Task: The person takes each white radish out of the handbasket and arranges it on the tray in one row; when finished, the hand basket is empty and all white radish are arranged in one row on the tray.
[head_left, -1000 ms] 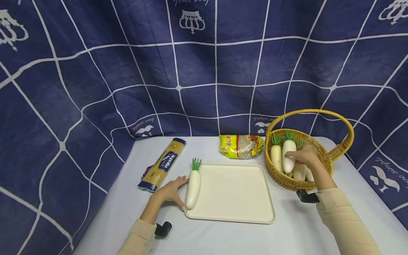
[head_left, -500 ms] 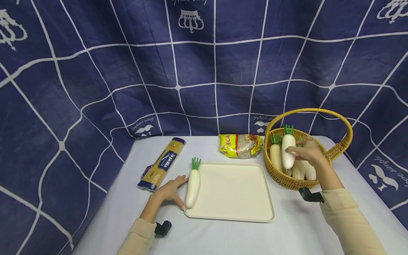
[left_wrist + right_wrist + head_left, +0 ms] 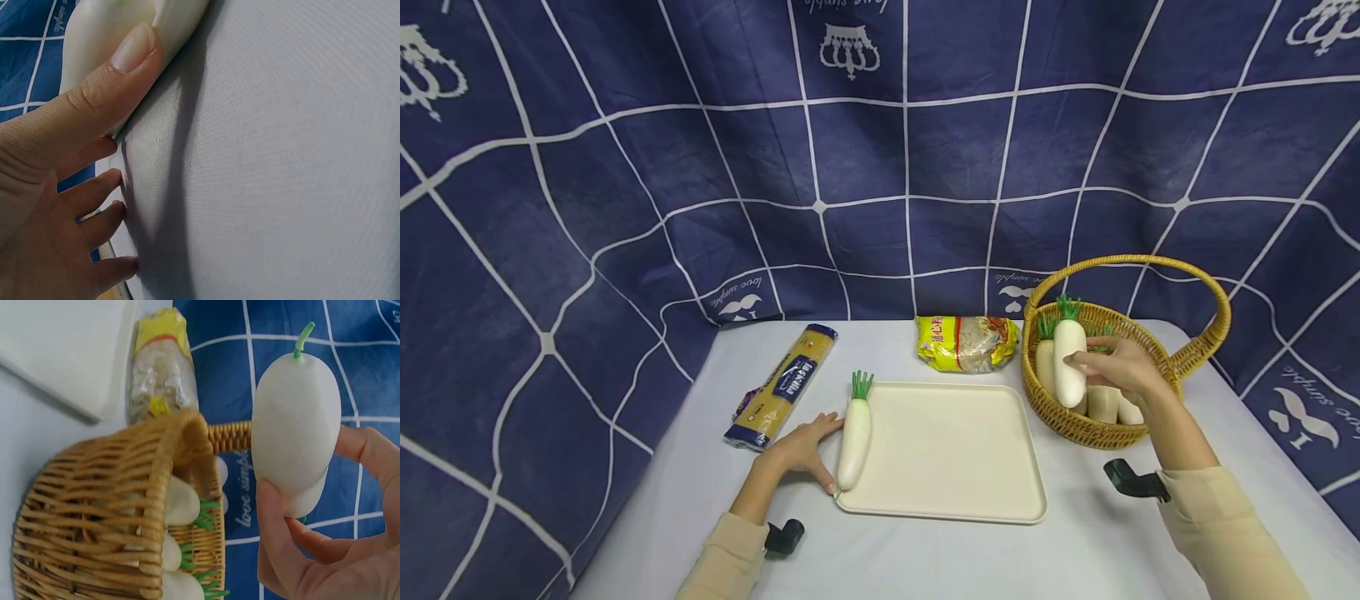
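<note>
My right hand (image 3: 1123,367) pinches a white radish (image 3: 1070,367) with green leaves, held upright over the left part of the wicker basket (image 3: 1086,429). In the right wrist view the thumb and fingers lie around that radish (image 3: 297,419), apart from the basket below. Several more radishes (image 3: 1102,404) lie in the basket. At the cream tray's (image 3: 951,454) left edge rests another white radish (image 3: 854,446). My left hand (image 3: 801,450) spreads beside it, thumb at its lower end. In the left wrist view the other fingers (image 3: 94,194) are loosely extended and hold nothing.
Left of the tray lies a long pasta packet (image 3: 782,387), with a small purple wrapper (image 3: 745,404) beside it. Behind the tray sits a yellow food bag (image 3: 967,344). The basket's tall handle (image 3: 1213,333) arches over its right side. A blue checked curtain (image 3: 880,167) hangs behind the table.
My right hand has lifted the white radish up from among the others in the basket and shifted it slightly left. The left hand and the radish on the tray have stayed put.
</note>
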Available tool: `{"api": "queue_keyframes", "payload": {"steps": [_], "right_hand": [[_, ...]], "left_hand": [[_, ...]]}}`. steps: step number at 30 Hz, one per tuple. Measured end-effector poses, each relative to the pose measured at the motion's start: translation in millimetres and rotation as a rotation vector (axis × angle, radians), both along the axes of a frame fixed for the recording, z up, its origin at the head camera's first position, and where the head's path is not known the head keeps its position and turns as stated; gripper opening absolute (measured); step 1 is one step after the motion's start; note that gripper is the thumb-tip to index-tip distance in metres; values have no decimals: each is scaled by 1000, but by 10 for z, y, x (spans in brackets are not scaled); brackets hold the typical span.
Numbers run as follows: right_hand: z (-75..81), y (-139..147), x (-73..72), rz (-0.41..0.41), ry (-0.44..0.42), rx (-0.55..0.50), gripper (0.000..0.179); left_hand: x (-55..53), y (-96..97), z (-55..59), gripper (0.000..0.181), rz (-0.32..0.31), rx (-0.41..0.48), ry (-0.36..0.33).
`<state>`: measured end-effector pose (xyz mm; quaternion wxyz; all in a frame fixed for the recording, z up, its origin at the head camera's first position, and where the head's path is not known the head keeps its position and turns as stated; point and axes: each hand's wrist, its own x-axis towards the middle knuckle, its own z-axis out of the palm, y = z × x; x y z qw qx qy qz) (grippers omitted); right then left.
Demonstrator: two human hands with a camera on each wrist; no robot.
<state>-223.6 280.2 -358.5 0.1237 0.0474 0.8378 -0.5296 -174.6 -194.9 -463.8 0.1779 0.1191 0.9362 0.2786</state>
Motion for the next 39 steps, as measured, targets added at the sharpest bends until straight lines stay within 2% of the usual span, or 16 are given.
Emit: {"api": "queue_keyframes", "payload": {"steps": [11,24,31,39], "right_hand": [[-35,-222,142,60,63,-14,79],[-119,-376,331,34,68,-33,77],[-164,-433,463,40,88,19,78],[-232,-579,518,66,113,-49,75]], "left_hand": [[11,2,10,109,-1,6,-3],[21,13,8,109,0,8,-8],[27,13,8,109,4,3,-12],[17,12,5,110,7,0,-8]]}}
